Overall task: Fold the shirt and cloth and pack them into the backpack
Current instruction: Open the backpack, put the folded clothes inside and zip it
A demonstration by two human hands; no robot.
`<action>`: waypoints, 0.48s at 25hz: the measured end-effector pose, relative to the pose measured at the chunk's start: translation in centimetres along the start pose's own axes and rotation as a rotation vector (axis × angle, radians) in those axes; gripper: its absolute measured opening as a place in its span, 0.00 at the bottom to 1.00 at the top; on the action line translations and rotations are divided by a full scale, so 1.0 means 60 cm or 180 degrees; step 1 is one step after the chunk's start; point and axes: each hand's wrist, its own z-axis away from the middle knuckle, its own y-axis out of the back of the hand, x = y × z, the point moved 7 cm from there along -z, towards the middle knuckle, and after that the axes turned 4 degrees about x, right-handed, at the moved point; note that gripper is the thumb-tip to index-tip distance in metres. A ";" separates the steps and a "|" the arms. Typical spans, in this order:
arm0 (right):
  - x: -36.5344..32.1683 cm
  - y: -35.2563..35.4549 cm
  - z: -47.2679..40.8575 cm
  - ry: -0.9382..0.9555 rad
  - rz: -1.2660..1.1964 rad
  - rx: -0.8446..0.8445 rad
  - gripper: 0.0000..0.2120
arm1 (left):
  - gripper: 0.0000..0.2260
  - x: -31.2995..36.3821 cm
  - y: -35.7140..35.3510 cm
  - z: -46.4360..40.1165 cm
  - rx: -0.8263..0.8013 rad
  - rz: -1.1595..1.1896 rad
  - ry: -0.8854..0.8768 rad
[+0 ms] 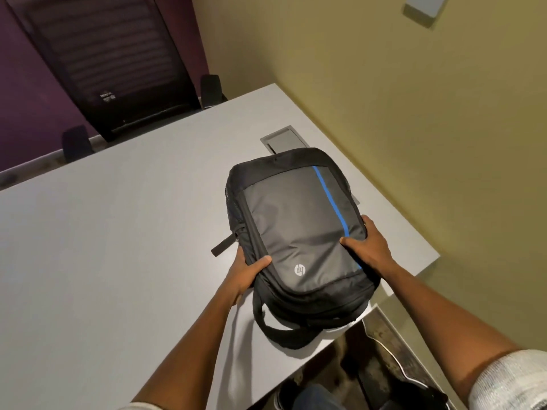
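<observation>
Two bare forearms reach forward from the bottom edge toward a backpack (299, 229) lying flat, front panel up, near the right corner of a grey table (103, 247). Left hand (245, 276) grips the bag's left side, thumb curled over the top. Right hand (367, 247) grips its right side beside a blue stripe, thumb on the front panel, fingers wrapped round the edge. Straps trail off the near table edge. Beyond the table stands a dark chair (118, 69). Shirt and cloth are not visible.
</observation>
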 end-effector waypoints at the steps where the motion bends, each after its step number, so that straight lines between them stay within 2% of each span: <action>1: 0.014 0.016 -0.027 -0.0030 0.0129 0.0030 0.47 | 0.44 0.008 -0.025 -0.008 -0.0001 0.0021 -0.0009; 5: 0.064 0.063 -0.138 -0.0163 0.0568 0.0004 0.49 | 0.33 0.037 -0.118 -0.032 -0.0132 0.0121 0.0090; 12: 0.024 0.106 -0.216 0.0099 0.0985 0.0027 0.37 | 0.26 0.064 -0.184 -0.078 -0.0079 0.0119 0.0273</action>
